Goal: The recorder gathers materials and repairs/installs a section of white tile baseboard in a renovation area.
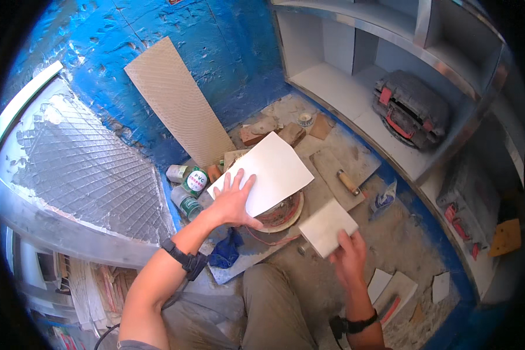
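My left hand (234, 198) lies spread on a white rectangular tile (277, 172), fingers on its face and thumb by its lower edge. That tile rests tilted over a round, reddish-brown object with a pale rim (286, 213), hiding much of it. My right hand (350, 251) pinches the lower right edge of a smaller off-white tile piece (326, 226), thumb on top and fingers mostly hidden beneath. The two tiles are apart, the small one nearer to me and to the right.
Plastic bottles (189, 204) stand left of the white tile, above a crumpled blue cloth (226, 249). A patterned board (178, 99) leans on the blue wall. A wooden-handled tool (349, 182) lies to the right. Shelving (338, 99) holds a dark tool case (411, 111). Tile scraps (394, 294) lie lower right.
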{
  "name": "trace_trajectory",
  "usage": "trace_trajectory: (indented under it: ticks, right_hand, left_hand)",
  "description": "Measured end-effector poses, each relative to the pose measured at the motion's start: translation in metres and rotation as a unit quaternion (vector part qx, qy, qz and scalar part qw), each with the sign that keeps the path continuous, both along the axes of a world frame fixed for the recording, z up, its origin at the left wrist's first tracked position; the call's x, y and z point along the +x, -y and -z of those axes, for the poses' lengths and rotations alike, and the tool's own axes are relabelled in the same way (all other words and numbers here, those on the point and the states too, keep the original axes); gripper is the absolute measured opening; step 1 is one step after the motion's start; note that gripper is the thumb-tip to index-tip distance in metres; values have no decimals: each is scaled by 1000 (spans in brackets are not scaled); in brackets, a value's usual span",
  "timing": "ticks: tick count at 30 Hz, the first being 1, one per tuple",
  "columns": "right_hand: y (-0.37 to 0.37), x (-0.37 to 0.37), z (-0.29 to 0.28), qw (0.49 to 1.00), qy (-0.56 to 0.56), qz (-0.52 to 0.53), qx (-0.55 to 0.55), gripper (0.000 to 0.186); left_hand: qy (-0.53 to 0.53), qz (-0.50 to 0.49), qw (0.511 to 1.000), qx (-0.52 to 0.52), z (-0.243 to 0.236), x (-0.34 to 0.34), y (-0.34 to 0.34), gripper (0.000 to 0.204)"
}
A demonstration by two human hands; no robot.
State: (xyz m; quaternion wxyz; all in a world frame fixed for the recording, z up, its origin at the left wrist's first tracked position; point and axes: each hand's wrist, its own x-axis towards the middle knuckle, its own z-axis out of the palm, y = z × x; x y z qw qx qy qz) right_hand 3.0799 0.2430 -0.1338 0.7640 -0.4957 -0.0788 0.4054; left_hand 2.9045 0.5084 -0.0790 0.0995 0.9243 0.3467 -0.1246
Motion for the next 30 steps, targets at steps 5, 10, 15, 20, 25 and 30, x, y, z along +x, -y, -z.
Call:
trace_trajectory:
  ticks: [5,10,15,20,25,30]
  right_hand:
    - [-114,-20,-38,991,8,-81,106,23]
    - [-185,-32,-28,984,39,-149,90,29]
    - [-164,-49,-24,985,75,-152,33,32]
    - [-67,-23,63,986,137,-79,-53,26]
    - [118,14,206,826,395,-70,-395,39]
    - [258,41,212,592,502,-67,-627,46]
  left_hand:
    - [-14,-11,999,34,6,-30,-12,127]
    - [-89,30,995,38,-8,-26,-4,101]
    - [31,-4,999,-37,-26,-68,-41,105]
    - [109,-13,989,-95,-62,-59,-29,92]
    - [191,6,982,-11,-54,-3,-18,105]
    - [166,-1,986,26,-29,-11,-32,102]
